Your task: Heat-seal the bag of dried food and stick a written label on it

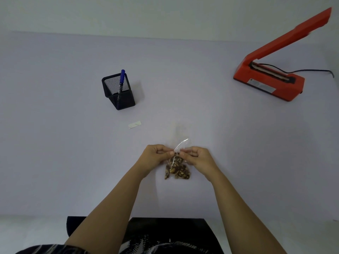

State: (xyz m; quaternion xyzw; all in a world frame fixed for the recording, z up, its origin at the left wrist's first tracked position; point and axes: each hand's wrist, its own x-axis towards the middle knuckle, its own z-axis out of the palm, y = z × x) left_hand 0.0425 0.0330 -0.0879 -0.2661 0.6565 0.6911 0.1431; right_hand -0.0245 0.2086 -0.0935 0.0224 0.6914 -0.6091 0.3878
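Observation:
A small clear plastic bag of brown dried food (177, 170) hangs low over the table's near middle. My left hand (156, 154) and my right hand (197, 155) each pinch the bag's clear upper part, thumbs and fingertips almost meeting above the food. The bag's open top (182, 143) sticks up between them. A small white label (134, 124) lies flat on the table, to the left beyond my hands. A blue pen (121, 83) stands in a black mesh holder (118, 92) further back. The orange heat sealer (269, 79) sits at the far right with its arm raised.
The sealer's black cord (311, 71) runs off to the right behind it. The pale table (55, 143) ends at a white wall at the back. The table's near edge lies close to my body, with dark patterned clothing below.

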